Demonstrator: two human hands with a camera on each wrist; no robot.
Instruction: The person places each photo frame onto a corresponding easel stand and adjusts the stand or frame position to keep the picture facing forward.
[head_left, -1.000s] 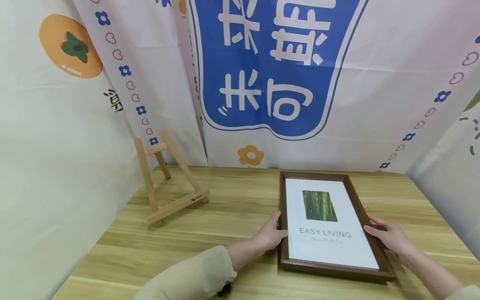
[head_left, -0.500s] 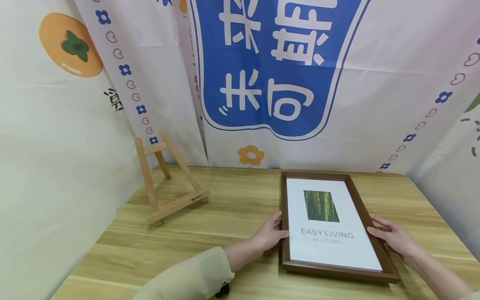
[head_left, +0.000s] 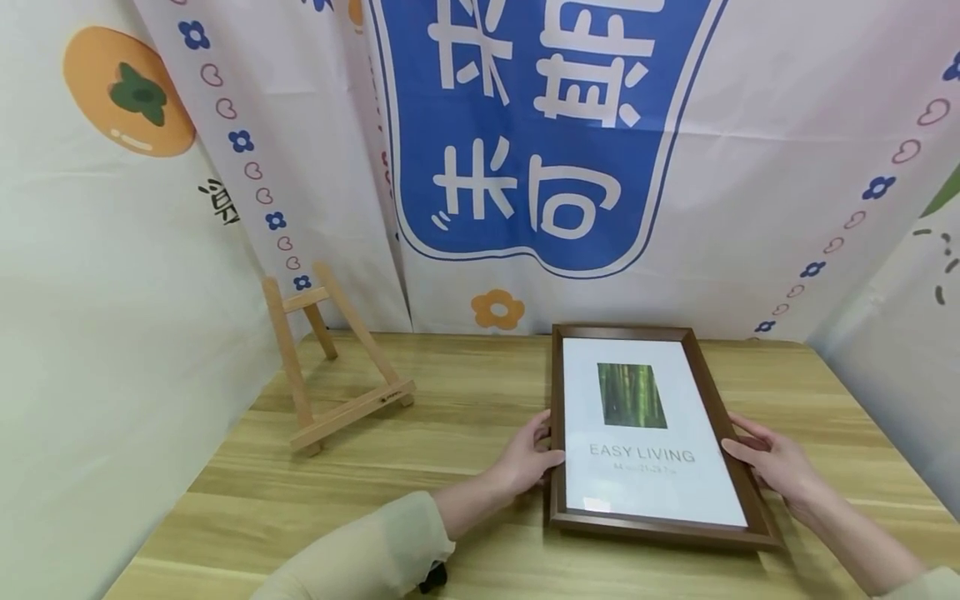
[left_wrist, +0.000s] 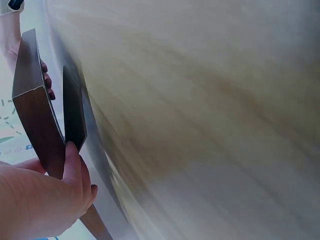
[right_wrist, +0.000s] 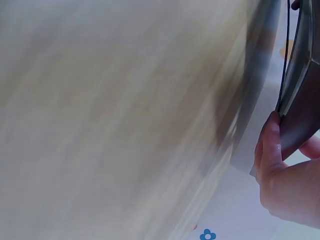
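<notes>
A brown picture frame with a white insert, a green bamboo picture and the words "EASY LIVING" is held face up between both hands. My left hand grips its left side, thumb over the rim and fingers underneath. On the opposite side, my right hand grips the rim the same way. In the left wrist view the frame is raised off the table, and a dark flap angles away from its back. Fingers of the left hand reach behind the rim there.
A small wooden easel stands at the back left of the wood-grain table. Printed white cloth hangs behind the table and along both sides.
Both hands have brought the frame slightly up in the head view and a little left. A bright reflection now shows near its lower left corner. The easel stays put while the view shifts slightly.
</notes>
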